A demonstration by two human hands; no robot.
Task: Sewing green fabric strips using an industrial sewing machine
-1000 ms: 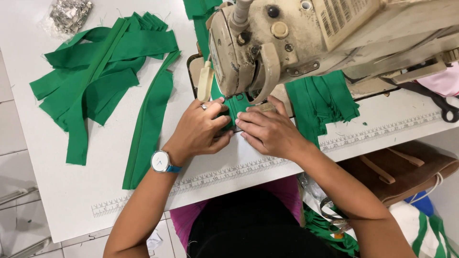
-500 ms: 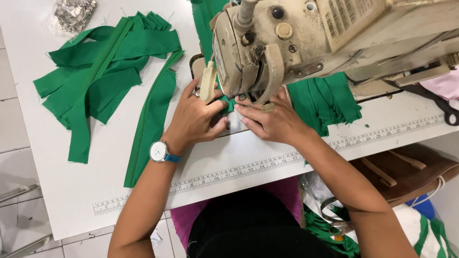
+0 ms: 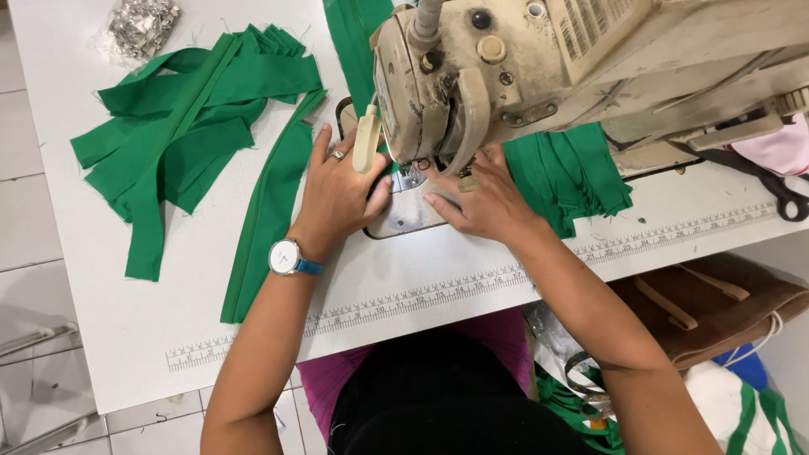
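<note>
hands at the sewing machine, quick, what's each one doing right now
Left hand: open, flat on the metal plate beside the needle, gripping nothing.
Right hand: open, fingers pressed down by the presser foot; whether fabric lies under them cannot be told.

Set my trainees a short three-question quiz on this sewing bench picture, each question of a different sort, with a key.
1. True or false: the left hand wears a ring.
2. Which wrist carries the watch? A left, B right.
3. Fill in: the loose fabric strips on the table are coloured ____.

Key: 1 true; 2 A; 3 green. Both hands, the right hand too, lie flat by the sewing machine over its metal plate.
</note>
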